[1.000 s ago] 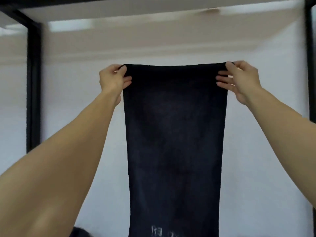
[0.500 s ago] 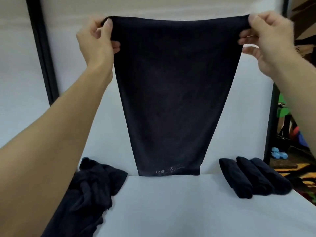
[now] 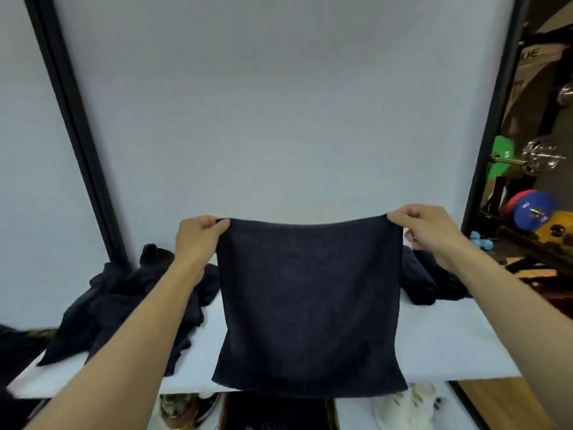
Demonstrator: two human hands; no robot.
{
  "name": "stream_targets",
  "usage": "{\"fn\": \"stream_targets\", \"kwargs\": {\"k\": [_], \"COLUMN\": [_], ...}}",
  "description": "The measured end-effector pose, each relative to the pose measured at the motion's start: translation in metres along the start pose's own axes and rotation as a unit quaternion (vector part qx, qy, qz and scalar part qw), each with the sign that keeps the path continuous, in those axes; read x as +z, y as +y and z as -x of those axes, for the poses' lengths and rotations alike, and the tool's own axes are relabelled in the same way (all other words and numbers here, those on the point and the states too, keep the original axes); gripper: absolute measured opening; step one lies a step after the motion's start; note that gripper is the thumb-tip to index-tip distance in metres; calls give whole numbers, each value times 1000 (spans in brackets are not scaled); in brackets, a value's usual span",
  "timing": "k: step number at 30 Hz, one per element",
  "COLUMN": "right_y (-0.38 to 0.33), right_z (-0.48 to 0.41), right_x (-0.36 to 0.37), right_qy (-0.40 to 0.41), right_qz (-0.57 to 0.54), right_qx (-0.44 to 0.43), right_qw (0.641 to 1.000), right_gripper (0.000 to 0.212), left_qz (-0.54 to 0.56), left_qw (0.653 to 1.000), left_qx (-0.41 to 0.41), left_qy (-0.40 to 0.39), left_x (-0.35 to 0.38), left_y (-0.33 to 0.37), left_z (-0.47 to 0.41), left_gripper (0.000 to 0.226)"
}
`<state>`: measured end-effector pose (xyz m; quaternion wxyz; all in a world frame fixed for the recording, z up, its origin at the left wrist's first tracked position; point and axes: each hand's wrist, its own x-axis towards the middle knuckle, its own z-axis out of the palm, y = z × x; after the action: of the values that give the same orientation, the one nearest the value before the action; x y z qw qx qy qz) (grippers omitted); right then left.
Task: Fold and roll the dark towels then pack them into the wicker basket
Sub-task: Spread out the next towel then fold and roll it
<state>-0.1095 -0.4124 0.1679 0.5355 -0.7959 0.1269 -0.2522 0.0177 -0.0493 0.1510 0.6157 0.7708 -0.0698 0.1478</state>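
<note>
Towel: a dark navy rectangular cloth towel point(image 3: 307, 305) is held above the white flat table point(image 3: 449, 342).
Left hand point(image 3: 198, 240): upper left corner is pinched.
Right hand point(image 3: 428, 231): upper right corner is pinched.

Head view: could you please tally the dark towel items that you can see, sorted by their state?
1 held towel, pinched at its top corners by the left hand and the right hand
2 rolled towels showing; the right arm may hide more
1 crumpled heap; its towels cannot be counted
Total: 4 items
</note>
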Motion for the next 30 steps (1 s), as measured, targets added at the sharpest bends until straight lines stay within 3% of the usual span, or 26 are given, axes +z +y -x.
{"fn": "stream_targets", "kwargs": {"k": [4,9,17,23,28,30], "right_y": [81,143,199,222,213,206], "right_z": [-27,-92,-173,-168,-135,-107], "right_x": [34,71,125,145,131,120], "right_qy": [-45,-72,-52,-23,-29,-48], "right_qz": [24,50,100,99,132,179], "right_qx": [79,106,125,132,139,141], "right_qw": [996,990,986,986,981,973], "right_gripper": [19,18,15,14,40,41], "left_qz": [-69,-134,-181,-215,-228,-221], "left_qw": [993,982,970,963,956,956], "left_qx": [-97,-129,-161,-163,-182,-184], "left_qy": [-19,-40,24,14,-45,-64], "left_x": [33,83,134,139,112,96], "left_y": [-80,-130,-187,-196,-187,-186], "left_z": [-19,-68,-134,-119,-88,-65], "left_gripper": [27,37,28,23,34,34]}}
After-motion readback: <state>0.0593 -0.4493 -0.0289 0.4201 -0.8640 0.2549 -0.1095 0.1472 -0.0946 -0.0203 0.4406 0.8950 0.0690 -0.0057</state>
